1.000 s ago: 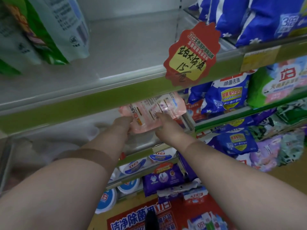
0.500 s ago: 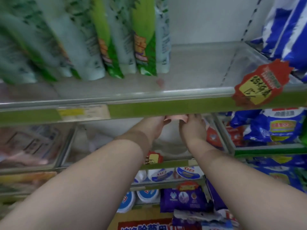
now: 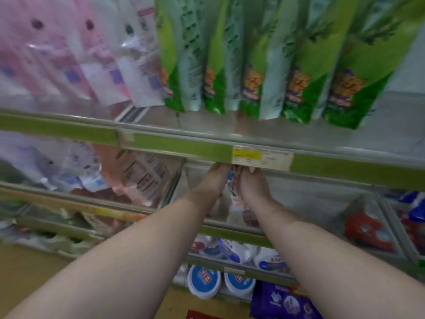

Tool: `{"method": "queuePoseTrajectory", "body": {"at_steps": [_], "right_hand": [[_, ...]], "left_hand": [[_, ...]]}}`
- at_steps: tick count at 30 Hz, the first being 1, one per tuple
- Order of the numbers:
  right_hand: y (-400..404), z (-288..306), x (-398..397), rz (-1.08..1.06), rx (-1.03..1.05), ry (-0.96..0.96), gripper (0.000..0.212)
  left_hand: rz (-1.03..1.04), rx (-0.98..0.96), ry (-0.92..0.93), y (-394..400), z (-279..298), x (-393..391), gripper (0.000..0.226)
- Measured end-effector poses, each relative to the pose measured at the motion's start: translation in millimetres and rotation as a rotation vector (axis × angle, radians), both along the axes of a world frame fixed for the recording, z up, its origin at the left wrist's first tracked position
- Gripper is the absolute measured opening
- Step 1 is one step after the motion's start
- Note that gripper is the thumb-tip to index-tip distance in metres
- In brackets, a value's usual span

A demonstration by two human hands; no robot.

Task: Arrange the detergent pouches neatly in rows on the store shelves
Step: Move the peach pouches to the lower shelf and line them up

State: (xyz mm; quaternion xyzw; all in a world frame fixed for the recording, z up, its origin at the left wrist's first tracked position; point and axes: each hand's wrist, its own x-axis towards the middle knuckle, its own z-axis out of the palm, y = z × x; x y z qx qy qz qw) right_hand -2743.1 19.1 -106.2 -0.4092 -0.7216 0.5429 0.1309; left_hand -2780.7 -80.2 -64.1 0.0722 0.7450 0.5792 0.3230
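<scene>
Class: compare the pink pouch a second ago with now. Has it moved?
Yes. The pink pouch has gone up under the green shelf edge, now mostly hidden between the left hand and right hand.

Soft, even store light falls on the shelves [image 3: 174,146]; motion blur smears the pouches [image 3: 299,65] and labels, worst at left, while wide-angle distortion bends the edges.

Green detergent pouches [image 3: 296,72]: upright, leaning, in a close row on the upper shelf [image 3: 184,146], right of centre. Pink and white pouches [image 3: 76,54]: same shelf, to the left, also upright and tilted. One pouch [image 3: 232,183]: mostly hidden, held between both hands just below the shelf edge; its colour is unclear.
</scene>
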Motion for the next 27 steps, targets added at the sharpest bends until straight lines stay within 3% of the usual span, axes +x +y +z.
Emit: {"method": "queuePoseTrajectory", "body": {"at_steps": [5,7,10,14,18,21,27], "right_hand": [[-67,-2,-45,0.026,0.009,0.015,0.029],[-89,-3,-58,0.06,0.023,-0.005,0.032],[-122,-7,-77,0.107,0.052,-0.022,0.033],[-153,-8,-93,0.158,0.065,0.03,0.043],[-175,-21,-109,0.282,0.229,-0.027,0.05],[-180,-41,-109,0.258,0.394,-0.089,0.045],[-195,-46,-106,0.224,0.174,0.036,0.076]], "left_hand": [[0.103,0.101,-0.006,-61,-11,-40,0.007],[0.109,0.124,-0.007,-81,-17,-58,0.012],[0.108,0.128,-0.031,-110,-23,-82,0.037],[0.149,0.218,-0.038,-135,-33,-102,0.027],[0.146,0.222,-0.072,-161,-41,-117,0.051],[0.081,0.241,-0.08,-169,-45,-124,0.075],[-0.008,0.134,-0.045,-177,-57,-126,0.097]]}}
